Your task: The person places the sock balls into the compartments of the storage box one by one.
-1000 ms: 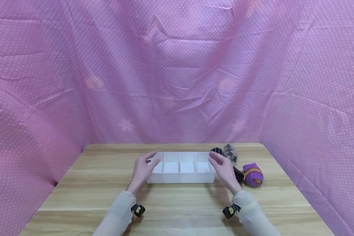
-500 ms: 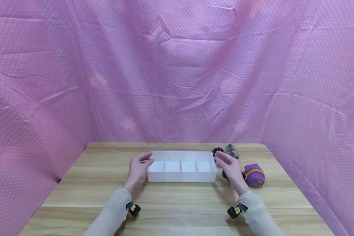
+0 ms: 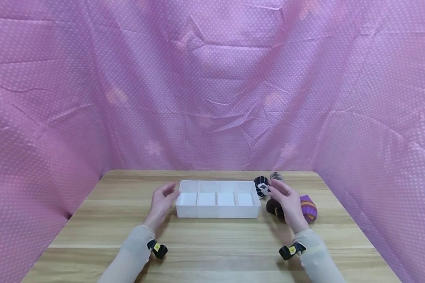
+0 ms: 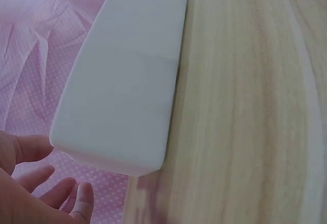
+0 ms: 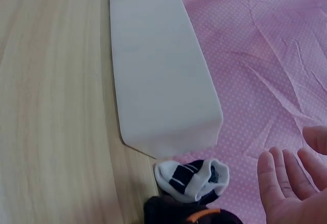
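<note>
A white box [image 3: 217, 212] with several compartments in a row stands on the table, its compartments bare. Beside its left end is my left hand [image 3: 160, 204], fingers loosely bent and holding nothing. In the left wrist view the thumb [image 4: 33, 147] comes close to the box's corner; whether it touches I cannot tell. My right hand [image 3: 288, 204], apart from the box's right end, hovers among rolled socks with nothing in its fingers. A black-and-white sock [image 3: 261, 186] lies by the box, a dark one [image 3: 274, 207] nearer me. The hand partly hides a purple sock [image 3: 309, 209] and a grey patterned one [image 3: 277, 176].
The wooden table [image 3: 212, 251] has pink dotted cloth [image 3: 212, 98] hanging behind it and at both sides. In the right wrist view, a dark sock with an orange band [image 5: 191, 215] lies next to the black-and-white one.
Both hands have drawn outward from the box's ends, the right one farther, over the socks. More of the black-and-white sock shows. The box has shifted slightly in view.
</note>
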Motion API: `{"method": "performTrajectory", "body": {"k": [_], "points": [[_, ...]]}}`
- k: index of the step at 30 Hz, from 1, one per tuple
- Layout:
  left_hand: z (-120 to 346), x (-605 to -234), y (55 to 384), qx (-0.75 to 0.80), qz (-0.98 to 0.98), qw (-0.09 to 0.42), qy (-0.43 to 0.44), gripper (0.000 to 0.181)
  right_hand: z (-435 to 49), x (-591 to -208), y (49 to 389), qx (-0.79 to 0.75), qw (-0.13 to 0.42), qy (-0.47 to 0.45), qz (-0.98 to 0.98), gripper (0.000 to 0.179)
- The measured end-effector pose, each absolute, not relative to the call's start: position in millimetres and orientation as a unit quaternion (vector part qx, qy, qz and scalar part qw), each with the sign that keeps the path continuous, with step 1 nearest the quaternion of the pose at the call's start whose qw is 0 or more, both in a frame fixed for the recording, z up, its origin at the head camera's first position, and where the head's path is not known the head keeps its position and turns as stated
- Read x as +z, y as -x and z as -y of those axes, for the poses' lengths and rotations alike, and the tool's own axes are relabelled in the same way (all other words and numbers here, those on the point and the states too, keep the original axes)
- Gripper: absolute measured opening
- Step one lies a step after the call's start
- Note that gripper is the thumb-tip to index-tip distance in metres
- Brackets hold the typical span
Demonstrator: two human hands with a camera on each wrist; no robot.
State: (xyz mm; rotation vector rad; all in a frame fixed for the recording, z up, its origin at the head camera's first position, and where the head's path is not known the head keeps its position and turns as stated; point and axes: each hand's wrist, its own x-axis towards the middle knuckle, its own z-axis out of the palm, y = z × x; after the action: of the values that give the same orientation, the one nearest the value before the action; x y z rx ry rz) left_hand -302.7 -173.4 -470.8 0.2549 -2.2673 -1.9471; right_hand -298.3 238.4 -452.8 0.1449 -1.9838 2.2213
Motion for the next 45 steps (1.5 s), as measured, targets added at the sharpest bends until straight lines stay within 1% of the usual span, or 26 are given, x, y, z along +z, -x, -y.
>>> {"method": "performTrajectory", "body": {"k": [6,11,14,19,25,32,38,45], "points": [[179,-478,305,-0.656,0.749,0.044,-0.079,0.051,-248,-455,296,0.759,0.088,-0.051,0.643,0.053],[179,-481,310,-0.675,0.735,0.022,-0.068,0.055,-257,-458,295,0.776,0.107,-0.045,0.619,0.043],[181,-480,313,-0.681,0.730,0.015,-0.062,0.056,-261,-458,295,0.782,0.112,-0.036,0.612,0.042],[185,-479,314,-0.675,0.735,0.005,-0.063,0.052,-270,-460,294,0.761,0.112,0.016,0.639,0.047],[184,-478,315,-0.663,0.745,-0.010,-0.070,0.051,-290,-463,294,0.747,0.152,0.083,0.643,0.040],[182,-478,315,-0.679,0.731,-0.011,-0.065,0.052,-310,-466,292,0.741,0.161,0.077,0.647,0.054],[182,-478,312,-0.674,0.736,-0.011,-0.062,0.051,-321,-465,290,0.747,0.183,0.100,0.631,0.053],[181,-477,312,-0.665,0.744,-0.011,-0.059,0.050,-337,-468,287,0.736,0.179,0.083,0.647,0.053]]}}
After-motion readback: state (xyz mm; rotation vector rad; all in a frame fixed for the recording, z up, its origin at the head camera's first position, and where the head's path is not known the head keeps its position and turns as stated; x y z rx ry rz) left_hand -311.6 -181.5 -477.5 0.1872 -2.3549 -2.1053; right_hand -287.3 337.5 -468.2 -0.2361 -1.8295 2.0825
